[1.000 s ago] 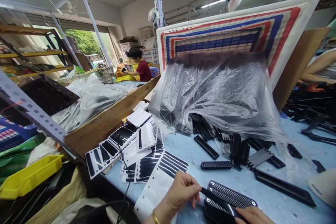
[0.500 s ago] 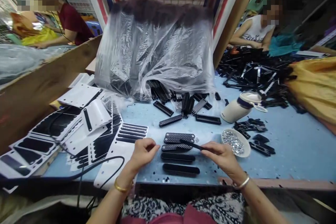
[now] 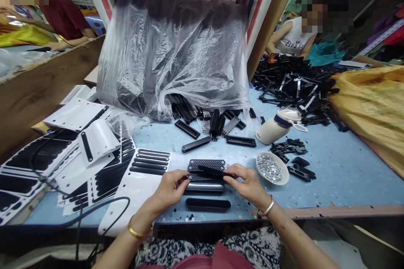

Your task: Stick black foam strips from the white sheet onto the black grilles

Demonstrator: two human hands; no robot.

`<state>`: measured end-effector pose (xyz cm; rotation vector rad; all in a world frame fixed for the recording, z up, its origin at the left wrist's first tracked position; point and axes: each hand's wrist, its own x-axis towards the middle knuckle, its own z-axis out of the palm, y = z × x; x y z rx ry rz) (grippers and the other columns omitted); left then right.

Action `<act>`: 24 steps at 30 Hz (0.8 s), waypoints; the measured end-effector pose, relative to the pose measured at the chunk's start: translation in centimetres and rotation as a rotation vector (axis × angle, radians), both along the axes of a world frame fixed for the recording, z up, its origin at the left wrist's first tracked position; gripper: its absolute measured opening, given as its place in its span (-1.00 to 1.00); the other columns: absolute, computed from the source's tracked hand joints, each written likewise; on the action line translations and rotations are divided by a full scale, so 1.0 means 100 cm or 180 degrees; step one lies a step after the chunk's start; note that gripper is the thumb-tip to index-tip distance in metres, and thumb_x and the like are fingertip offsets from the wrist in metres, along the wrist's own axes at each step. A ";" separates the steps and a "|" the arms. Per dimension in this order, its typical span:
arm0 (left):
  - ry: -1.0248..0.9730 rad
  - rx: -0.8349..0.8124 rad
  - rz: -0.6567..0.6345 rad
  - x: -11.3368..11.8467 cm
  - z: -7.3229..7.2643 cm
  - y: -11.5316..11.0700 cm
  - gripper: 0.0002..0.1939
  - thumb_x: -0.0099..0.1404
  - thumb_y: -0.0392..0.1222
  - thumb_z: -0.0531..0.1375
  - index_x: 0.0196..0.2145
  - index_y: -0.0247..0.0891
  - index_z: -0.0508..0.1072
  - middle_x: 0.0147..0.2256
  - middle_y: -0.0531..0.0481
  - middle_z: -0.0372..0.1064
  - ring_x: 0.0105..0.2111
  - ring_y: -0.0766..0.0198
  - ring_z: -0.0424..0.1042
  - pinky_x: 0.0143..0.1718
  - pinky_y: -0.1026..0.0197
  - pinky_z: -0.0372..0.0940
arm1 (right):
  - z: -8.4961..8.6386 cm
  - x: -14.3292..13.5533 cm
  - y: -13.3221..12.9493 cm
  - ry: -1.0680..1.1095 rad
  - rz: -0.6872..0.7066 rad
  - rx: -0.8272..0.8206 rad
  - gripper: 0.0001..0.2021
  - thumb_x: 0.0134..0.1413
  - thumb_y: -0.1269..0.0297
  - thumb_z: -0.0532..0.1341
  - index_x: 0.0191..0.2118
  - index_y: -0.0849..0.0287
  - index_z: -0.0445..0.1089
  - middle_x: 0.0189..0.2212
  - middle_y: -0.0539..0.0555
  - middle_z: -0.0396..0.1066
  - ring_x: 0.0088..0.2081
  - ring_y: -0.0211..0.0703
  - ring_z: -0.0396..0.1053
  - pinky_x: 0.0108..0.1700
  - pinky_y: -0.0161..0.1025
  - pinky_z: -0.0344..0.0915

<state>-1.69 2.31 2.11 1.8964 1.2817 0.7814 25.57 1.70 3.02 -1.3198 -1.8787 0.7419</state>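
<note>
My right hand (image 3: 248, 183) pinches the right end of a thin black strip (image 3: 210, 171). The strip slants over two bars with a dotted texture, the upper textured bar (image 3: 205, 163) lying farthest from me. My left hand (image 3: 170, 187) is closed, thumb against fingers, at the left end of the lower textured bar (image 3: 197, 177); what it grips, if anything, is hidden. Just below that lies a smooth bar (image 3: 203, 187) with a glossy grey sheen. Closest to me is a matte black bar (image 3: 208, 204), untouched.
White sheets (image 3: 147, 185) with black strips spread out at left. On the right are a bowl (image 3: 285, 176) of small silvery pieces, a tilted cream bottle (image 3: 269, 131) and black parts (image 3: 288, 147). Plastic sheeting (image 3: 176, 59) covers parts behind. Two people sit beyond.
My left hand has moved in to the left ends of the bars. The strip in my right hand is now lower and flatter over them. The camera view has shifted, and one smooth bar looks shinier.
</note>
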 end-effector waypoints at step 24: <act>-0.0321 -0.0908 0.0118 0.005 -0.002 -0.001 -0.77 0.07 -0.27 0.18 -0.30 -0.36 0.55 -0.57 0.04 0.38 -0.57 0.36 0.31 -0.53 0.33 0.20 | -0.019 -0.007 0.000 -0.0183 0.0261 0.0456 -0.85 0.13 0.32 0.18 -0.24 0.14 0.50 -0.36 0.12 0.55 -0.32 -0.08 0.52 -0.27 -0.18 0.50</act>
